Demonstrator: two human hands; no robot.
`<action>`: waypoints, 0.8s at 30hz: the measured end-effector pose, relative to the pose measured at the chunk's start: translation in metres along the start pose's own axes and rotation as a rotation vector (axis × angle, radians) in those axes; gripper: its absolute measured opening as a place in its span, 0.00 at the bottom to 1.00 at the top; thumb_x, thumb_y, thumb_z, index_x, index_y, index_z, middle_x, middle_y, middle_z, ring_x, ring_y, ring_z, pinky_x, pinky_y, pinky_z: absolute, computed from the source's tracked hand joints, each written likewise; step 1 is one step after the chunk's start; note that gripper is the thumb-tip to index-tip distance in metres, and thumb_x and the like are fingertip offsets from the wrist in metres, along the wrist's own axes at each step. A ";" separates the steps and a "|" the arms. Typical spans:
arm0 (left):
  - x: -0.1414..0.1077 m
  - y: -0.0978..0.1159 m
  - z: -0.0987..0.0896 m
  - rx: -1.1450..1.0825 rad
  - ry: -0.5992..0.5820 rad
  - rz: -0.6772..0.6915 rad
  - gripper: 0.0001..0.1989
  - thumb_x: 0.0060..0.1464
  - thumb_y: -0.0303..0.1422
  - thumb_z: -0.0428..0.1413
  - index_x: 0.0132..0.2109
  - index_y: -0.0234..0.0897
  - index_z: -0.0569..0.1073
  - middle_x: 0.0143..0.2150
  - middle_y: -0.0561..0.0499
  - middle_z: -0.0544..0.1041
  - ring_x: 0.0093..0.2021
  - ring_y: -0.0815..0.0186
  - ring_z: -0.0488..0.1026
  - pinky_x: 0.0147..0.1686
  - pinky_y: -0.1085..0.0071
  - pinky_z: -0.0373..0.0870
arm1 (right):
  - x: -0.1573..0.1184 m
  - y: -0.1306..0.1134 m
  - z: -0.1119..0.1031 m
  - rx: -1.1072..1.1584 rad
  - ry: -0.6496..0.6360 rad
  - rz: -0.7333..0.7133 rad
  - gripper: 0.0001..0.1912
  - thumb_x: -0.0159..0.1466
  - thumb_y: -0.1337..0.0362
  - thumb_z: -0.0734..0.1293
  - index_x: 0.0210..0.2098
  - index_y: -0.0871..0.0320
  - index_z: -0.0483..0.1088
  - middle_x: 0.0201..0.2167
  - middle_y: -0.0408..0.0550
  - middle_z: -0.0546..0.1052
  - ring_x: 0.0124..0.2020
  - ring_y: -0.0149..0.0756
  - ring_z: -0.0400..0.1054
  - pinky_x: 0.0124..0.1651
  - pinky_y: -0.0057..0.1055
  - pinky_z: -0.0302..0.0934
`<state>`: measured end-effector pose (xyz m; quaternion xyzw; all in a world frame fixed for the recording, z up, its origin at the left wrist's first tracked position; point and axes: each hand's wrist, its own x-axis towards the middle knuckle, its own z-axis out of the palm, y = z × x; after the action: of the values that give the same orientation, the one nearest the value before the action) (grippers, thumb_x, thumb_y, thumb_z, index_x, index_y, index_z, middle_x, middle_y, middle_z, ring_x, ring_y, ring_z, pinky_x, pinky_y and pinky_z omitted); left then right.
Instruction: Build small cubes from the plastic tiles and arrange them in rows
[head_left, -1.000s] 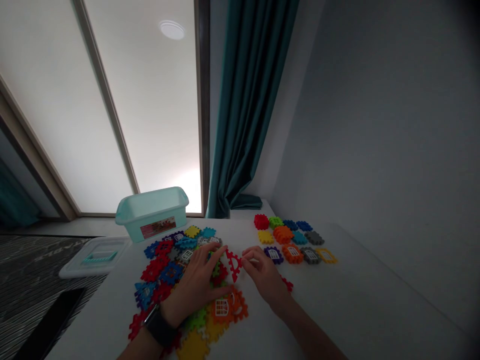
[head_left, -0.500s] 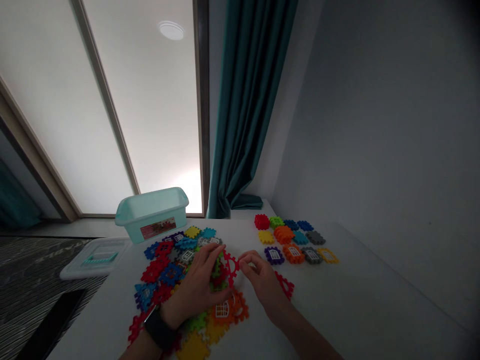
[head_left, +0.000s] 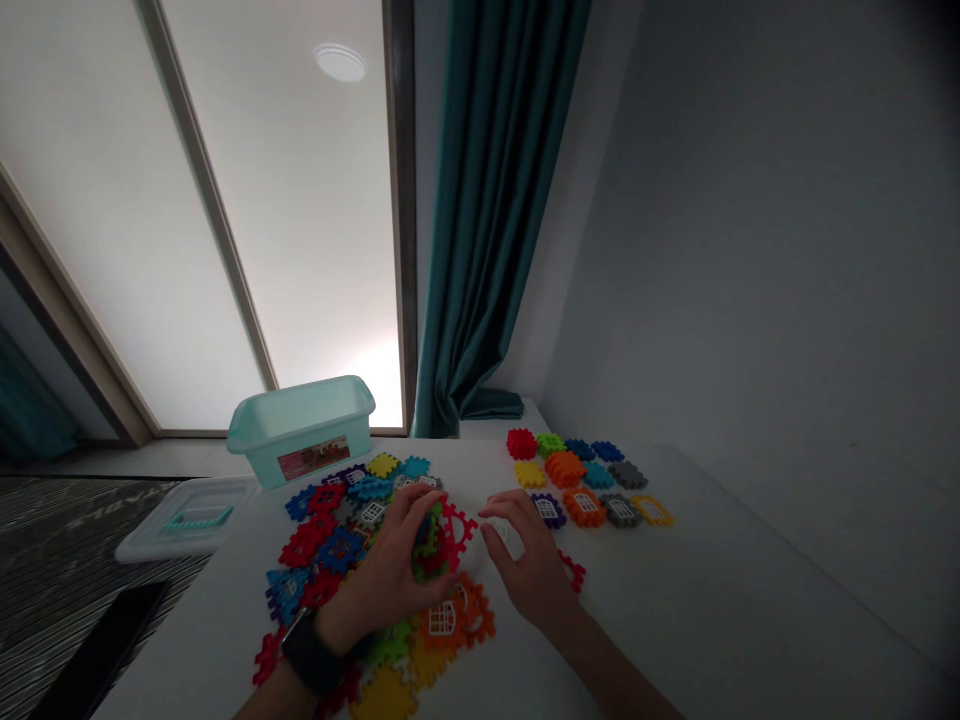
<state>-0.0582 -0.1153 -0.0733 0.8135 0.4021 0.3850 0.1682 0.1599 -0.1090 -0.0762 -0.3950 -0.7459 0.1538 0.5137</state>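
My left hand (head_left: 401, 565), with a dark watch (head_left: 313, 650) on its wrist, is over a heap of notched plastic building tiles. Its thumb and fingers are spread apart, with green and red tiles showing between them. A red tile with an arched cutout (head_left: 456, 530) lies just beyond these fingers, between my two hands. To its right is my right hand (head_left: 531, 565), thumb and fingers apart and holding nothing. Another red tile (head_left: 572, 572) is partly hidden behind this hand. Orange tiles, one with a white window (head_left: 442, 620), lie below my left thumb.
Sorted tiles stand in rows at the back right, including an orange stack (head_left: 565, 469) and a yellow frame (head_left: 652, 511). A mint-green bin (head_left: 300, 425) is at the back left. Beside it lie a clear lid (head_left: 184, 520) and a dark flat object (head_left: 101, 650).
My right thumb and fingers have parted and come away from the red tile with the arched cutout. My left hand stays over the heap, its fingers shifted slightly.
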 end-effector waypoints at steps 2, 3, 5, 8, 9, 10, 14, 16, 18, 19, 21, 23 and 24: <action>0.000 0.001 -0.002 -0.045 -0.019 -0.020 0.37 0.51 0.32 0.61 0.66 0.41 0.58 0.65 0.40 0.58 0.68 0.47 0.57 0.67 0.49 0.58 | -0.001 0.002 -0.002 -0.109 -0.012 -0.160 0.07 0.69 0.67 0.64 0.44 0.52 0.71 0.44 0.50 0.73 0.48 0.42 0.69 0.52 0.40 0.66; 0.000 0.002 -0.003 -0.077 -0.038 -0.034 0.35 0.52 0.34 0.61 0.65 0.41 0.58 0.66 0.40 0.57 0.68 0.47 0.56 0.67 0.49 0.57 | -0.001 0.002 -0.003 -0.152 -0.019 -0.224 0.07 0.69 0.68 0.64 0.45 0.52 0.71 0.44 0.50 0.73 0.48 0.42 0.69 0.52 0.40 0.67; 0.000 0.004 -0.006 -0.151 -0.103 -0.075 0.31 0.56 0.37 0.59 0.64 0.40 0.59 0.67 0.40 0.57 0.68 0.48 0.56 0.67 0.51 0.57 | -0.001 0.004 -0.004 -0.222 -0.027 -0.314 0.08 0.69 0.69 0.64 0.46 0.52 0.71 0.44 0.51 0.74 0.48 0.42 0.69 0.51 0.41 0.67; 0.000 0.009 -0.011 -0.257 -0.203 -0.121 0.28 0.58 0.41 0.58 0.63 0.40 0.61 0.66 0.41 0.58 0.67 0.50 0.58 0.66 0.54 0.59 | -0.002 0.005 -0.005 -0.276 -0.022 -0.382 0.08 0.70 0.70 0.64 0.45 0.53 0.71 0.43 0.50 0.74 0.49 0.42 0.69 0.51 0.41 0.67; 0.000 0.010 -0.012 -0.282 -0.220 -0.127 0.28 0.59 0.42 0.57 0.63 0.40 0.61 0.66 0.41 0.59 0.67 0.50 0.59 0.66 0.55 0.60 | -0.002 0.005 -0.006 -0.280 -0.021 -0.391 0.08 0.70 0.70 0.64 0.45 0.53 0.71 0.43 0.50 0.74 0.49 0.42 0.69 0.52 0.41 0.67; 0.000 0.011 -0.013 -0.300 -0.227 -0.128 0.27 0.59 0.43 0.57 0.62 0.40 0.62 0.65 0.42 0.60 0.66 0.50 0.60 0.65 0.55 0.60 | -0.002 0.004 -0.006 -0.276 -0.017 -0.392 0.08 0.70 0.70 0.64 0.45 0.53 0.71 0.43 0.51 0.74 0.50 0.42 0.69 0.53 0.41 0.67; 0.000 0.012 -0.011 -0.300 -0.182 -0.115 0.28 0.63 0.46 0.53 0.65 0.42 0.60 0.64 0.42 0.62 0.63 0.50 0.63 0.63 0.52 0.62 | -0.002 0.000 -0.004 -0.173 0.017 -0.265 0.06 0.70 0.69 0.63 0.44 0.53 0.70 0.45 0.51 0.73 0.50 0.42 0.69 0.53 0.40 0.66; -0.001 0.011 -0.009 -0.238 -0.110 -0.090 0.30 0.63 0.43 0.53 0.68 0.44 0.56 0.66 0.42 0.60 0.65 0.50 0.62 0.64 0.51 0.63 | -0.002 -0.004 -0.003 -0.091 0.019 -0.133 0.04 0.69 0.68 0.63 0.41 0.53 0.69 0.44 0.50 0.73 0.49 0.41 0.69 0.52 0.40 0.66; -0.002 0.010 -0.007 -0.111 -0.033 -0.053 0.36 0.60 0.39 0.57 0.70 0.45 0.52 0.68 0.41 0.57 0.67 0.48 0.59 0.64 0.49 0.62 | 0.000 -0.009 -0.002 -0.015 -0.010 0.006 0.03 0.69 0.66 0.64 0.39 0.53 0.69 0.43 0.49 0.73 0.48 0.42 0.70 0.51 0.39 0.66; -0.002 0.009 -0.006 -0.035 -0.006 -0.029 0.39 0.58 0.37 0.59 0.71 0.46 0.51 0.68 0.40 0.57 0.67 0.47 0.58 0.65 0.48 0.61 | 0.001 -0.011 -0.003 0.020 -0.038 0.068 0.03 0.68 0.65 0.64 0.37 0.53 0.69 0.43 0.48 0.73 0.48 0.42 0.70 0.51 0.39 0.65; -0.003 0.007 -0.004 0.097 0.007 0.020 0.43 0.54 0.35 0.63 0.71 0.46 0.51 0.67 0.40 0.59 0.67 0.47 0.59 0.64 0.47 0.62 | 0.003 -0.013 -0.004 0.078 -0.120 0.167 0.04 0.68 0.64 0.64 0.35 0.54 0.68 0.42 0.48 0.72 0.48 0.42 0.69 0.51 0.38 0.65; -0.003 0.005 -0.003 0.167 -0.026 0.064 0.45 0.52 0.34 0.65 0.71 0.47 0.52 0.65 0.40 0.61 0.65 0.47 0.61 0.63 0.48 0.64 | 0.006 -0.014 -0.008 0.118 -0.225 0.227 0.06 0.67 0.64 0.63 0.33 0.54 0.67 0.42 0.47 0.71 0.48 0.41 0.69 0.50 0.37 0.64; -0.004 0.005 -0.003 0.181 -0.046 0.077 0.45 0.51 0.34 0.66 0.71 0.47 0.53 0.65 0.40 0.61 0.65 0.47 0.61 0.62 0.48 0.65 | 0.007 -0.014 -0.010 0.131 -0.277 0.240 0.06 0.67 0.64 0.63 0.32 0.55 0.66 0.41 0.47 0.71 0.47 0.41 0.68 0.51 0.37 0.64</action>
<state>-0.0597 -0.1212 -0.0702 0.8490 0.3996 0.3344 0.0882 0.1615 -0.1151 -0.0584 -0.4222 -0.7454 0.3151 0.4086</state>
